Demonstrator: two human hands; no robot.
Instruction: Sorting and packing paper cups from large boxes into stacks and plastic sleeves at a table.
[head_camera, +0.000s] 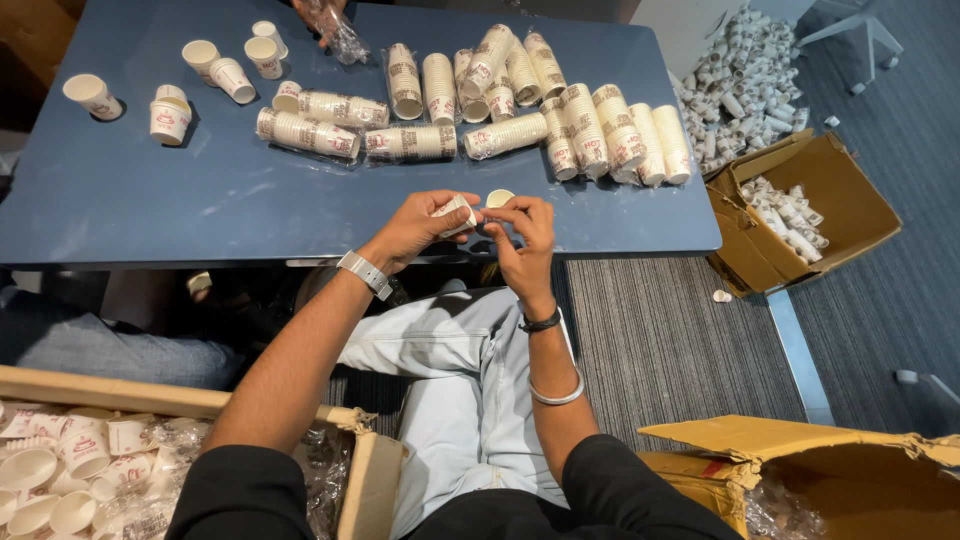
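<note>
Sitting at the blue desk (150, 200), we are looking down over our lap at both hands working at its near edge. Wrapped sleeves of stacked paper cups (520, 95) are lying in a row across the far half of the desk, with a few loose cups (170, 115) standing to the left. An open cardboard box (850, 200) holding more sleeves is sitting on the carpet to the right, and another box of loose cups (70, 460) is resting by our left side. Our left hand (420, 228) is closing its fingers (462, 205) around a small paper cup (457, 212), holding it on its side just above the desk edge. Our right hand (525, 235) is pinching at that cup's rim, fingertips touching it. A second small cup (499, 197) is standing on the desk just behind.
</note>
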